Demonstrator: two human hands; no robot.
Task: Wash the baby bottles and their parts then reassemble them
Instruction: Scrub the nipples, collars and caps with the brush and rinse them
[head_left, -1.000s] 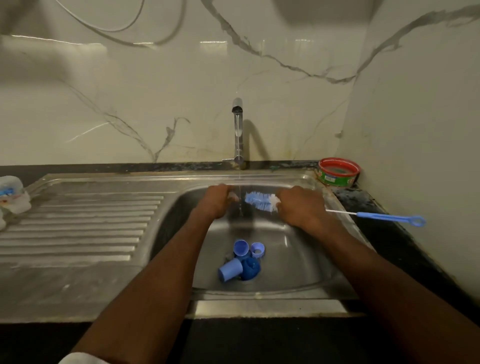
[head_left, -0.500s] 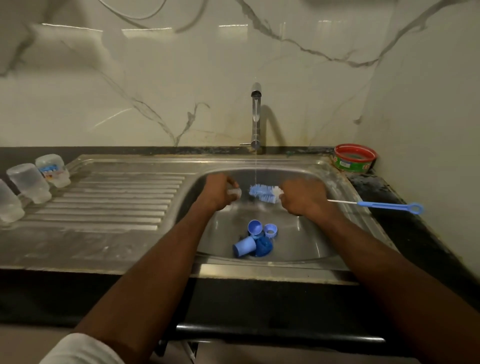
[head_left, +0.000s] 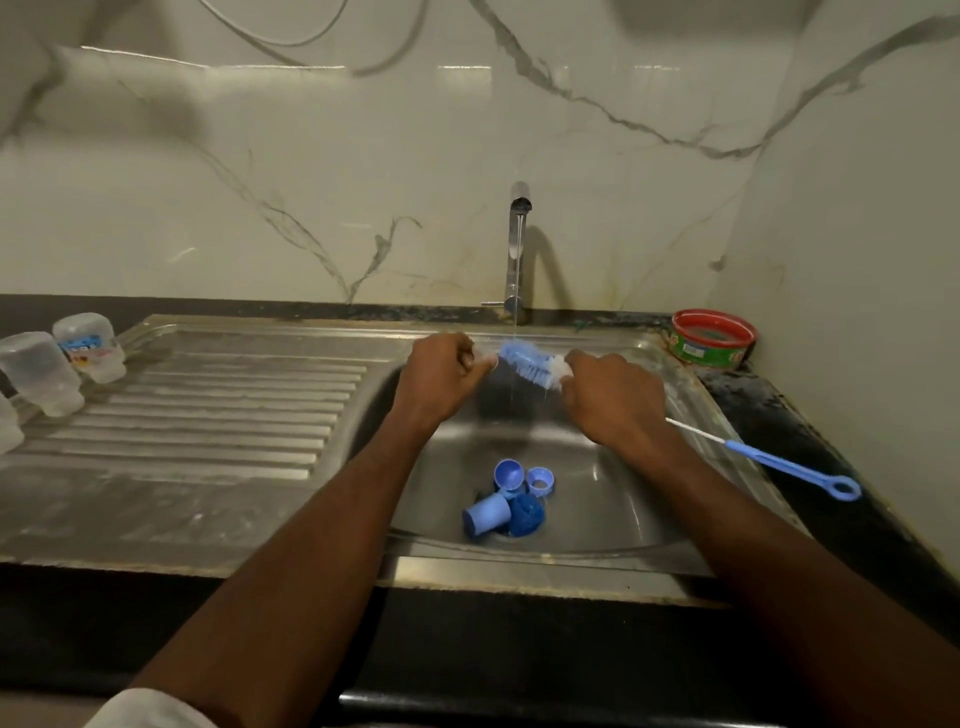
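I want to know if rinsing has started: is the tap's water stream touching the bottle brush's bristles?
Touching. The head view shows the water stream from the tap landing on the bottle brush bristles and dripping below.

Home kitchen, steel sink (head_left: 249, 395), tap (head_left: 517, 249)

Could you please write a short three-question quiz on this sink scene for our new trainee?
1. True or false: water runs from the tap onto the bottle brush.
2. Which hand grips the brush? A) left B) right
3. Fill in: the blue caps lie in the ____.

Key:
1. True.
2. B, the right hand; the left hand pinches a small pale part at the brush tip.
3. Sink, by the drain.
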